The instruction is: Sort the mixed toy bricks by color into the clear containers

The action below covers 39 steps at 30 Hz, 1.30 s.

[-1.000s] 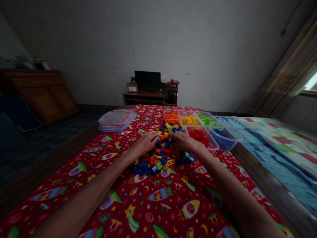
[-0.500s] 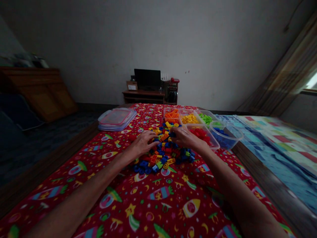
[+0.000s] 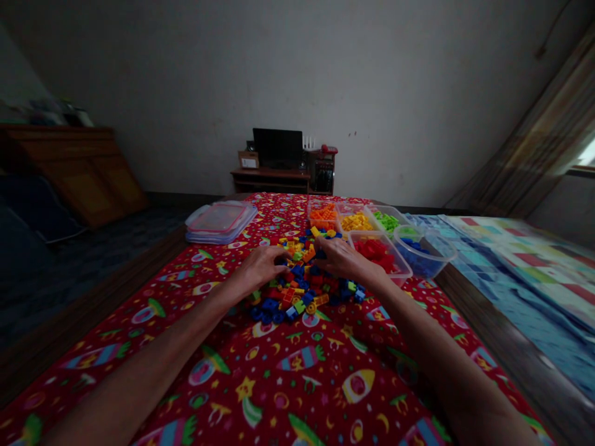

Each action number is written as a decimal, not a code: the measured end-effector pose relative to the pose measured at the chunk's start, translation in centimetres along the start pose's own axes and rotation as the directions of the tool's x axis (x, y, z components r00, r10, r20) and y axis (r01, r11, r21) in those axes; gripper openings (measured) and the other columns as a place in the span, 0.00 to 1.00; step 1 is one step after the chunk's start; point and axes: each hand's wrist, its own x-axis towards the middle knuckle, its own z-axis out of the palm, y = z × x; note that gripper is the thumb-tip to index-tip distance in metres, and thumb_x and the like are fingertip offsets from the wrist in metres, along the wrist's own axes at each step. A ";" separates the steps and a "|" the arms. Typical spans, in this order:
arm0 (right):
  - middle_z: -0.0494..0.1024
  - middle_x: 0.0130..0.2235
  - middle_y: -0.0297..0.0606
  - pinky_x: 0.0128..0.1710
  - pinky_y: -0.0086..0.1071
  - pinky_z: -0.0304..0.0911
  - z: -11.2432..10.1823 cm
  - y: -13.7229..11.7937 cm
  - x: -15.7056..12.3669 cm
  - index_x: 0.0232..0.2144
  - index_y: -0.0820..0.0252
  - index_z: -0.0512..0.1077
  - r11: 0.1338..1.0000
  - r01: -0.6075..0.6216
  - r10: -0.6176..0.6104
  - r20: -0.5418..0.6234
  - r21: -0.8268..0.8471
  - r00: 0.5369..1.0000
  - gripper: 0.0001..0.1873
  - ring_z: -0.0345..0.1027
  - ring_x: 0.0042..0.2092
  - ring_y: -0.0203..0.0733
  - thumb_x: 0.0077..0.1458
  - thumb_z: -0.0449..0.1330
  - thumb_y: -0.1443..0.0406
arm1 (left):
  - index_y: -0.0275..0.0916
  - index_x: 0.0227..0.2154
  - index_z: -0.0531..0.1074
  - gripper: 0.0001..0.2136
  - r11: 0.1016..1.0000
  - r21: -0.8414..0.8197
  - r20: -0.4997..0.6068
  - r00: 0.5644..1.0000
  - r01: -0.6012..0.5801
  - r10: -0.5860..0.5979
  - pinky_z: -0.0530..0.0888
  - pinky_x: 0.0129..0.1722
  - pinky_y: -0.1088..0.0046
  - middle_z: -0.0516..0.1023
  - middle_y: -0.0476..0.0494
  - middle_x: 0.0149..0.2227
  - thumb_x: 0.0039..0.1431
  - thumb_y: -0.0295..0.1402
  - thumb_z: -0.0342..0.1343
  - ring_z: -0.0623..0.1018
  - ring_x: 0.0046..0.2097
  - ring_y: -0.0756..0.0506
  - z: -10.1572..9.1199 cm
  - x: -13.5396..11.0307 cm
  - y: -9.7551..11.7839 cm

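A heap of small plastic bricks (image 3: pixel 304 279) in blue, red, yellow, orange and green lies on a red cloth (image 3: pixel 297 371) with rocket prints. My left hand (image 3: pixel 260 267) rests on the heap's left side with fingers curled down into the bricks. My right hand (image 3: pixel 341 257) lies on the heap's right side, fingers bent over the pieces near the red tub (image 3: pixel 403 270). What either hand's fingertips hold is hidden among the bricks.
Clear tubs of sorted bricks stand behind the heap: orange (image 3: pixel 321 215), yellow (image 3: pixel 354 222), green (image 3: pixel 387 220), and a round bowl of blue (image 3: pixel 425 254). Stacked lids (image 3: pixel 219 222) lie at the far left. A patterned mat (image 3: pixel 525 272) lies to the right; a low desk (image 3: pixel 272 179) stands by the wall.
Both hands have drawn slightly apart over the heap; the left has slid back and left, the right has shifted a little toward the far side. The view has shifted slightly.
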 end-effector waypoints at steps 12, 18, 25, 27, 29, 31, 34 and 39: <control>0.77 0.32 0.39 0.30 0.28 0.51 -4.0 2.7 -0.8 0.41 0.60 0.74 0.980 -0.162 0.135 -0.205 -0.118 0.969 0.12 0.64 0.30 0.36 0.60 0.53 0.64 | 0.42 0.46 0.75 0.20 0.996 -0.091 -0.121 0.992 0.008 -0.019 0.75 0.48 0.63 0.81 0.45 0.45 0.47 0.31 0.57 0.79 0.46 0.40 -0.3 -0.7 0.2; 0.79 0.41 0.47 0.37 0.34 0.59 -7.7 9.7 -4.8 0.45 0.60 0.75 0.741 -0.639 0.476 -0.510 -0.207 0.717 0.16 0.70 0.41 0.47 0.57 0.52 0.67 | 0.41 0.44 0.76 0.18 0.988 -0.154 -0.131 0.991 -0.031 0.011 0.74 0.49 0.62 0.81 0.44 0.44 0.47 0.33 0.58 0.79 0.45 0.40 -0.3 -0.7 0.3; 0.78 0.42 0.52 0.40 0.36 0.61 -7.3 10.1 -4.8 0.44 0.65 0.75 0.775 -0.585 0.482 -0.374 -0.239 0.792 0.15 0.70 0.43 0.49 0.57 0.55 0.66 | 0.38 0.46 0.74 0.23 0.891 -0.453 -0.120 0.991 0.003 -0.064 0.75 0.46 0.58 0.80 0.42 0.42 0.44 0.38 0.61 0.79 0.43 0.40 0.8 -0.3 -0.6; 0.79 0.42 0.49 0.39 0.34 0.61 -6.3 7.1 -3.1 0.45 0.64 0.74 0.876 -0.443 0.358 -0.356 -0.193 0.863 0.15 0.71 0.41 0.45 0.58 0.54 0.67 | 0.38 0.50 0.70 0.28 0.831 -0.556 -0.113 0.989 0.013 -0.091 0.76 0.45 0.59 0.80 0.41 0.41 0.43 0.40 0.63 0.79 0.43 0.40 0.9 -0.2 -0.8; 0.79 0.38 0.45 0.36 0.31 0.59 -4.8 3.6 -1.6 0.45 0.63 0.74 0.963 -0.238 0.201 -0.247 -0.128 0.948 0.14 0.70 0.36 0.41 0.61 0.52 0.67 | 0.38 0.54 0.66 0.33 0.771 -0.636 -0.100 0.987 0.032 -0.124 0.75 0.45 0.60 0.79 0.42 0.39 0.43 0.41 0.64 0.79 0.43 0.41 0.8 -0.2 -0.5; 0.80 0.37 0.44 0.35 0.30 0.58 -3.0 0.2 -0.6 0.47 0.62 0.73 0.997 -0.056 0.049 -0.141 -0.044 0.989 0.14 0.70 0.36 0.39 0.61 0.53 0.66 | 0.38 0.57 0.61 0.37 0.720 -0.692 -0.091 0.981 0.060 -0.169 0.75 0.45 0.62 0.79 0.44 0.37 0.43 0.41 0.65 0.79 0.42 0.43 0.6 -0.3 0.2; 0.79 0.43 0.43 0.35 0.29 0.57 -0.6 -3.2 -0.1 0.53 0.59 0.68 0.993 0.118 -0.114 -0.092 0.029 0.989 0.18 0.71 0.40 0.40 0.60 0.56 0.63 | 0.38 0.60 0.56 0.40 0.652 -0.751 -0.056 0.974 0.104 -0.221 0.75 0.41 0.65 0.78 0.45 0.37 0.43 0.40 0.64 0.79 0.37 0.45 0.7 -0.5 1.4; 0.79 0.40 0.43 0.29 0.28 0.52 0.9 -4.4 -0.1 0.47 0.60 0.71 0.998 0.041 -0.044 -0.044 -0.057 0.998 0.14 0.71 0.35 0.39 0.62 0.53 0.62 | 0.37 0.60 0.55 0.41 0.609 -0.787 -0.002 0.987 0.098 -0.161 0.74 0.38 0.69 0.78 0.45 0.36 0.43 0.44 0.64 0.78 0.35 0.46 1.6 -0.7 2.3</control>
